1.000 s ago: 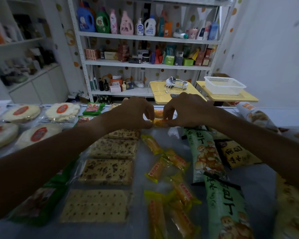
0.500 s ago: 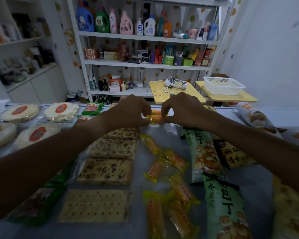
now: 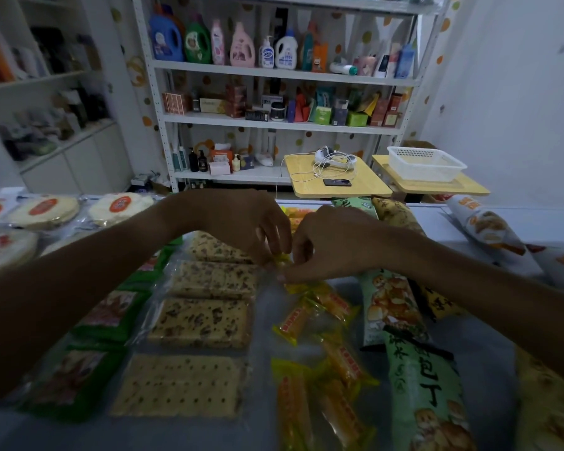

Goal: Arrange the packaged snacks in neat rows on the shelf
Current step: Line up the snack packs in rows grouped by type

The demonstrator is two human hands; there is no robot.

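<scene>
My left hand [image 3: 241, 226] and my right hand [image 3: 332, 245] meet over the middle of the grey shelf top [image 3: 489, 362], and both pinch a small yellow-orange snack packet [image 3: 282, 259] that shows only between the fingertips. Below them several more yellow-orange packets [image 3: 310, 317] lie loose and crooked. A column of clear-wrapped cracker packs [image 3: 205, 320] runs down the left of the middle. Long green bread bags [image 3: 417, 379] lie to the right. More yellow packets [image 3: 297, 213] show behind my hands.
Round flatbread packs [image 3: 43, 209] lie at the far left, green packs [image 3: 75, 379] at the near left. A white sleeve of buns [image 3: 489, 229] lies at the right. Behind stand two yellow tables, one with a white basket [image 3: 424, 162], and a white rack of bottles [image 3: 274, 73].
Both hands have drawn back toward me along the shelf top, still together on a small yellow packet, from beside the far crackers to above the loose packets.
</scene>
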